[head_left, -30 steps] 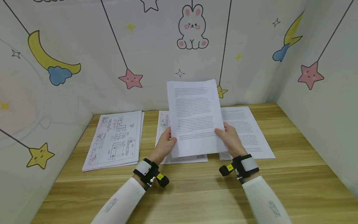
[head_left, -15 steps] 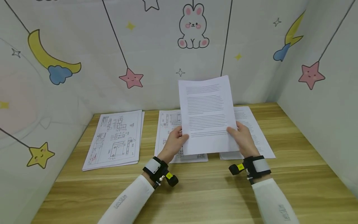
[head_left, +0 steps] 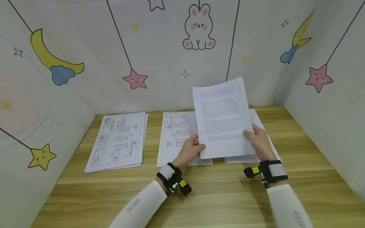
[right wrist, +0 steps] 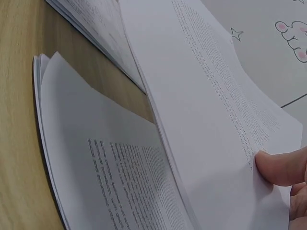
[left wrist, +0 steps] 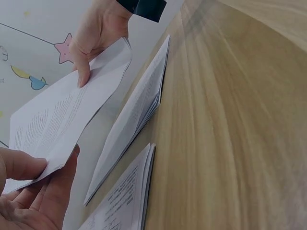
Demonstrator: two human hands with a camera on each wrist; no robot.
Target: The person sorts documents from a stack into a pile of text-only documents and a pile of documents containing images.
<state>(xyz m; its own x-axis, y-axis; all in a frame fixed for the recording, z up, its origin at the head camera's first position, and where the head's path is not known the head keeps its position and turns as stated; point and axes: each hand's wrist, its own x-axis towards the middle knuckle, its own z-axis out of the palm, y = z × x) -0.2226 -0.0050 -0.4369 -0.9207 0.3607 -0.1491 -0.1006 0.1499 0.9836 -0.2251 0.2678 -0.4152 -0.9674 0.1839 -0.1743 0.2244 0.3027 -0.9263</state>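
Observation:
Both hands hold up a sheaf of white paper printed with lines of text (head_left: pixel 223 120), tilted up and slightly bowed. My left hand (head_left: pixel 188 151) pinches its lower left edge, thumb on the printed face and fingers behind. On the lower right edge, my right hand (head_left: pixel 261 145) grips it the same way; its thumb (right wrist: pixel 280 167) presses the front in the right wrist view. Beneath and behind the sheaf lies a text-printed paper stack (right wrist: pixel 120 163), partly covered in the head view. A middle stack of technical drawings (head_left: pixel 171 150) is partly hidden by the sheaf and left hand.
Another stack of technical drawings (head_left: pixel 117 142) lies at the left of the wooden table (head_left: pixel 216 196). A white wall with cartoon prints (head_left: pixel 159 53) rises behind the table's back edge, and side walls flank it.
Both hands have carried the sheaf to the right, from over the middle stack toward the right one. More of the middle drawings now shows; the sheaf tilts more, its right side higher.

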